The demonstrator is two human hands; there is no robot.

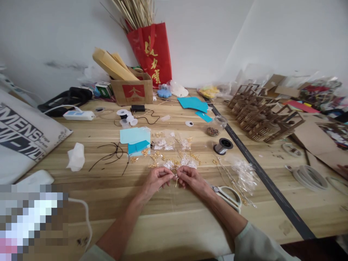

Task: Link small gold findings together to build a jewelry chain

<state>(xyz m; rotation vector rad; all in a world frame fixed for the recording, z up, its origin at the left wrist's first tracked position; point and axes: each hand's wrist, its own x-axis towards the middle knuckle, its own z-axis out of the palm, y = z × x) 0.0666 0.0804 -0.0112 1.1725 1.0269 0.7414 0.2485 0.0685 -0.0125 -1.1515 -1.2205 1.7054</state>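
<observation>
With the left hand (159, 177) and right hand (191, 177) both pinched narrow on a tiny piece (176, 179) at the frame's lower centre, light, steady fingertips should serve best, clear of the loose bits (187, 161) just above.

Slender piece (176, 181) between the fingers (165, 176) — partly hidden, too small for sure naming
</observation>
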